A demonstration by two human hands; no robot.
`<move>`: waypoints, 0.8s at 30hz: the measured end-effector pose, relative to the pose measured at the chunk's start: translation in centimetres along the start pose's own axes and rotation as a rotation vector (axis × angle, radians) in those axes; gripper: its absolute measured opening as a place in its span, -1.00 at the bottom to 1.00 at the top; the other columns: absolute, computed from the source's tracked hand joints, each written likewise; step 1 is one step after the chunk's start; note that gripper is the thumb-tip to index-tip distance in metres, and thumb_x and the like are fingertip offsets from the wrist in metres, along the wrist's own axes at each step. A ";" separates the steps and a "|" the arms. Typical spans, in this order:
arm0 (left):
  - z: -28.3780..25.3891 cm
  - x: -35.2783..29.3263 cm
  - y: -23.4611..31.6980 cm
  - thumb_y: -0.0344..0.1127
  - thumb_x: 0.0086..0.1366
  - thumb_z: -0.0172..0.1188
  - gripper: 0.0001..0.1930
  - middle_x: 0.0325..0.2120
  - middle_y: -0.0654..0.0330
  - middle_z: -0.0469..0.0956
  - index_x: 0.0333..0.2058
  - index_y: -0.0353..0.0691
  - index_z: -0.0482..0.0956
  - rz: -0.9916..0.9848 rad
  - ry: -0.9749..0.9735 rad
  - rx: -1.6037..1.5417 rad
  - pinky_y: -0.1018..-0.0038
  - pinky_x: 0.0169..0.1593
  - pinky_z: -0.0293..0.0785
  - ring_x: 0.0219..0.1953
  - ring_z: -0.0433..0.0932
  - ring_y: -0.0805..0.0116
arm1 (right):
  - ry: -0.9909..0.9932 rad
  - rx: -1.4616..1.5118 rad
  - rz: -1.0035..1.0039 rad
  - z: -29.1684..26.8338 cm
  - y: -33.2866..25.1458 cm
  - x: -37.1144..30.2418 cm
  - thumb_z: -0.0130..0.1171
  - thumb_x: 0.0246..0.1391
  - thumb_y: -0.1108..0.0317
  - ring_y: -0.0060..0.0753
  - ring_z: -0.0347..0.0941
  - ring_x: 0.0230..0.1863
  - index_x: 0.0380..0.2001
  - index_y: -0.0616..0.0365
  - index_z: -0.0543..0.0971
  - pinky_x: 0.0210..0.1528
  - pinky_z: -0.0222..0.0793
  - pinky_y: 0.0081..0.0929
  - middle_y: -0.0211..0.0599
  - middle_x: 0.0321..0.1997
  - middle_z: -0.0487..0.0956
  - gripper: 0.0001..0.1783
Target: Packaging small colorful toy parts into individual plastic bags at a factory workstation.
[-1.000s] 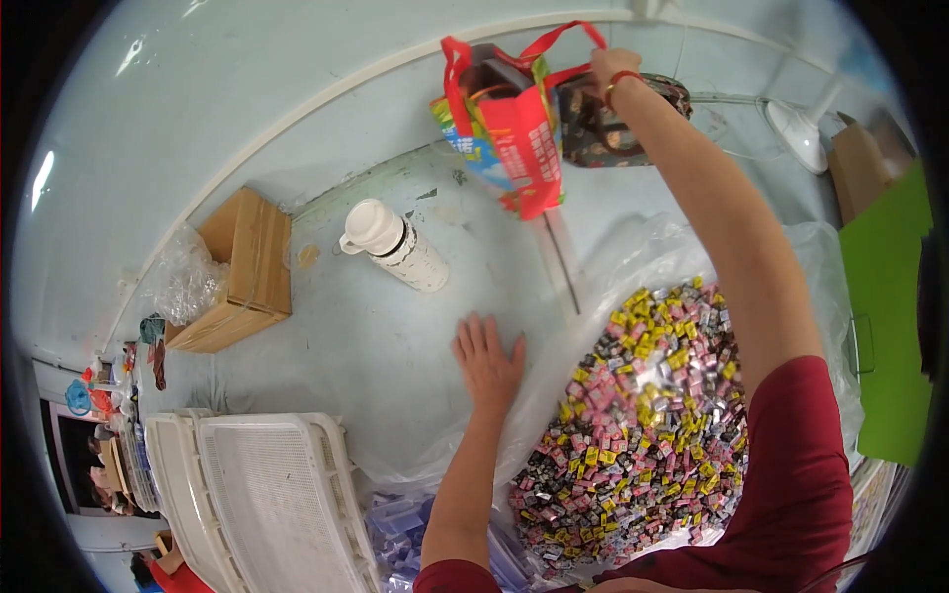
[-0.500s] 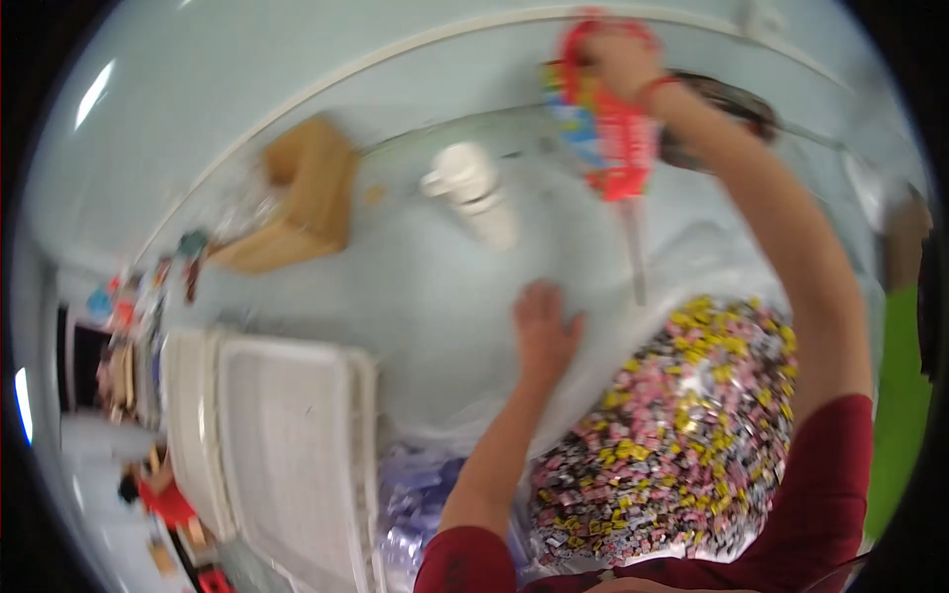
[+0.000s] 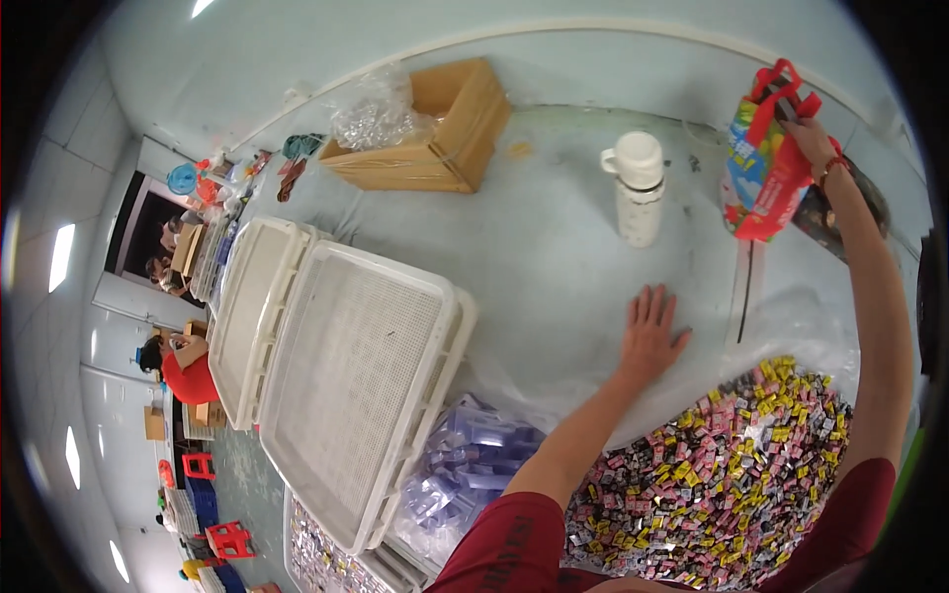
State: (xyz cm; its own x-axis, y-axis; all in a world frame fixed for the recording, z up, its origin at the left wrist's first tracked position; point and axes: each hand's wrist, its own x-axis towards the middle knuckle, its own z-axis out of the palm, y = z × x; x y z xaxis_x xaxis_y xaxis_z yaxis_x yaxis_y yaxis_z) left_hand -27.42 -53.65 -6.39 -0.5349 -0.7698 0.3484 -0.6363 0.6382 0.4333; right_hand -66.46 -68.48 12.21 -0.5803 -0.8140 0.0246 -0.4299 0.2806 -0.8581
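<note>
My left hand lies flat on the pale tabletop, fingers spread, with nothing in it. My right hand reaches to the mouth of a red tote bag with a colourful printed front and red loop handles. Its fingertips dip into the bag's opening beside a dark thing, so I cannot tell what they grip. A white bottle with a cup-like lid stands left of the bag. Nearest my body, a large heap of small wrapped pieces in pink, yellow and black lies on clear plastic sheeting.
White mesh trays are stacked at left, beside a clear bag of purple-blue pieces. A cardboard box holding clear plastic stands by the wall. A dark item sits behind the tote bag. A person in red is far left.
The view has swung, so the whole scene sits further right and tilted. My right hand has moved from above the bag's handles down to its opening. My left hand stays flat on the table.
</note>
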 end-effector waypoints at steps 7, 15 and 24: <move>-0.1 -0.1 -0.1 -0.01 0.17 0.13 -0.36 0.21 -0.12 0.17 0.11 -0.34 0.32 -0.012 -0.005 -0.026 0.00 0.30 -0.03 0.28 0.08 -0.15 | -0.265 0.193 0.000 -4.5 -6.8 -1.8 0.24 0.02 0.07 -0.58 0.43 -0.45 -0.45 0.19 0.51 -0.41 0.37 -0.52 -0.37 -0.44 0.54 -0.64; 0.7 -0.3 -0.5 -0.01 0.16 0.15 -0.37 0.19 -0.10 0.19 0.11 -0.32 0.31 0.012 0.027 -0.036 0.01 0.30 -0.03 0.27 0.08 -0.15 | -0.060 0.099 -0.257 -12.3 -15.5 -6.8 0.18 0.09 0.05 -0.65 0.28 -0.53 -0.59 0.09 0.43 -0.44 0.21 -0.62 -0.51 -0.61 0.35 -0.62; -0.7 1.8 -2.3 0.13 0.17 0.09 -0.29 0.23 -0.05 0.16 0.16 -0.24 0.27 -0.119 -0.362 0.002 -0.02 0.27 0.02 0.29 0.06 -0.13 | -0.110 0.212 -0.201 -19.0 -27.6 -18.2 0.13 0.15 0.33 -0.41 0.32 -0.58 -0.59 0.21 0.44 -0.51 0.25 -0.47 -0.34 -0.63 0.38 -0.73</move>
State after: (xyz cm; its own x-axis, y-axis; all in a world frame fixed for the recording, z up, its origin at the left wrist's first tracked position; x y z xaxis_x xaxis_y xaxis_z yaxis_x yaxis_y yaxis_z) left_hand -26.51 -56.45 -6.13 -0.6184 -0.7856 -0.0205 -0.7070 0.5447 0.4510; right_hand -57.18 -51.69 45.19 -0.4149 -0.8960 0.1585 -0.3679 0.0058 -0.9298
